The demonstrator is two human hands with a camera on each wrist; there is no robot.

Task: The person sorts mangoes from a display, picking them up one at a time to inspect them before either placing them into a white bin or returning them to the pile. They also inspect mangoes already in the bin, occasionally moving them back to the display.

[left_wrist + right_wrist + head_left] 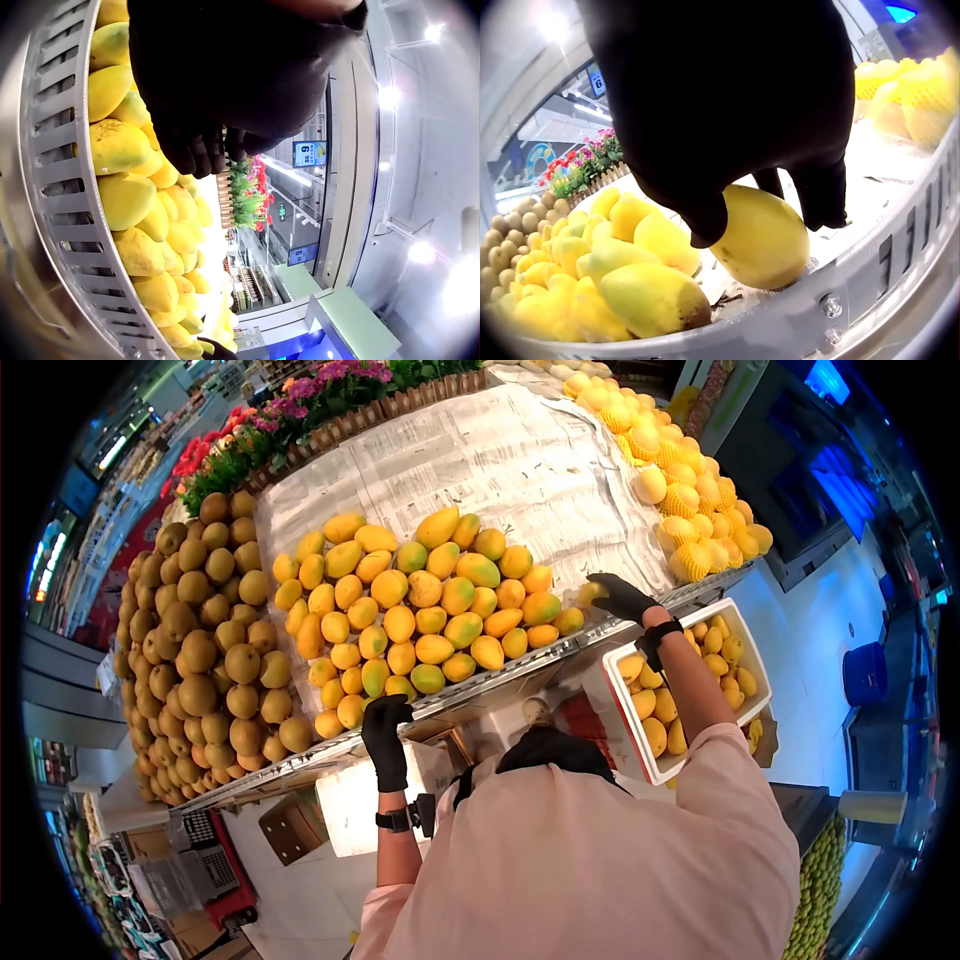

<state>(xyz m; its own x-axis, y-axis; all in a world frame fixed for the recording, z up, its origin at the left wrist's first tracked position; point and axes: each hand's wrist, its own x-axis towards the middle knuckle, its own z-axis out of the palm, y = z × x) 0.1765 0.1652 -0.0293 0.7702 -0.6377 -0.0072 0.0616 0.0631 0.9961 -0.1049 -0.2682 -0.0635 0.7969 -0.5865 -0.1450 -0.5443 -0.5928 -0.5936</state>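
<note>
The right hand [622, 598], in a black glove, reaches over the front of the stand with its fingers [821, 187] and thumb curled round a plump yellow mango [761, 236], clamped on it from above. That mango sits low on the newspaper lining at the right-hand end of the heap, just inside the slatted metal front rail [900, 277] and just beside the nearest fruit of the big pile of yellow and green mangoes [420, 620]. The left hand [385, 730], gloved in black too, is at the same rail further along, by the lower left corner of the mango pile. Its fingers [199, 154] look bent above the fruit, but I cannot tell whether they grip anything. Below the right forearm a white plastic crate [617, 712] holds more yellow mangoes. The sheets of printed newspaper [500, 460] run up the slope behind the pile. To the left of the mangoes lies a heap of round brown fruit [200, 650]. To the right, past the paper, are pale yellow fruit in foam net sleeves [690, 500]. A row of pink and red flowers [300, 400] lines the far edge
</note>
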